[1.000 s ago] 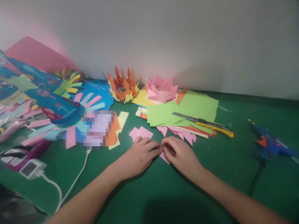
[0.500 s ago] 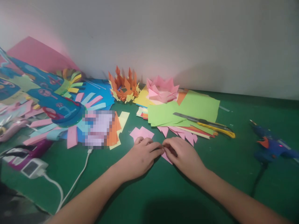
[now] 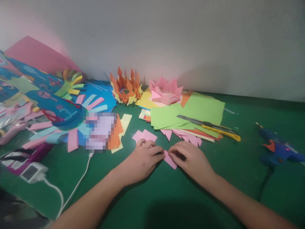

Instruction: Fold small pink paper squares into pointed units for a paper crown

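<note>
A small pink paper piece (image 3: 171,161) lies on the green table between my two hands, partly covered by my fingers. My left hand (image 3: 149,159) pinches its left edge, fingers curled together. From the other side my right hand (image 3: 189,156) grips its upper corner between thumb and forefinger. Just beyond my left hand are pink paper squares (image 3: 145,135). Several folded pink triangles (image 3: 184,137) lie past my right hand, partly under green paper sheets (image 3: 166,117). A yellow utility knife (image 3: 214,127) rests on those sheets with its blade out.
A pink paper crown (image 3: 165,92) and an orange-yellow one (image 3: 127,90) stand near the wall. At right lies a blue glue gun (image 3: 278,149). Left are a blue decorated cone hat (image 3: 59,108), orange strips (image 3: 116,136), and a white charger (image 3: 34,171) with its cable.
My right hand has shifted slightly right, opening a small gap between my fingertips. More of the pink paper piece shows between them.
</note>
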Demonstrator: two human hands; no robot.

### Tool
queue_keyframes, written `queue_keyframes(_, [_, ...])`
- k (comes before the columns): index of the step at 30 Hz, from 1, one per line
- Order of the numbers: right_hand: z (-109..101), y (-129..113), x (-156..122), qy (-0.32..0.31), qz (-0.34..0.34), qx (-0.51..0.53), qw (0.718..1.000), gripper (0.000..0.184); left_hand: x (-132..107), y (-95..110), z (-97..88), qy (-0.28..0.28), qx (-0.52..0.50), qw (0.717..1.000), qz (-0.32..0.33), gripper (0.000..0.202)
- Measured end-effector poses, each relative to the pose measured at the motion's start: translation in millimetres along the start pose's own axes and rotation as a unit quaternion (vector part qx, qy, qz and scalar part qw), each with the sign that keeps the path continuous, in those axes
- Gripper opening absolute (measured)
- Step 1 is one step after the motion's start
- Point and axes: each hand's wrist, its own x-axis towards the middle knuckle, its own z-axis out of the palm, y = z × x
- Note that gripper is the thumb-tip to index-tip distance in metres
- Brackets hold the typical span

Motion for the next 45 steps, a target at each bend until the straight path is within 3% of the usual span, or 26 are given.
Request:
queue_keyframes(15, [4.9,9.4,-5.3,-0.028,-0.166,-0.114,0.979,0.029,1.0,0.8,-0.9,-0.002,-0.022,1.000,-0.015,0.032])
queue_keyframes(45, [1.0,10.3,-4.0,-0.007,-0.229,-0.158,0.961,0.028,1.2,2.7,-1.5,-0.004,-0.026,0.999,-0.018,0.032])
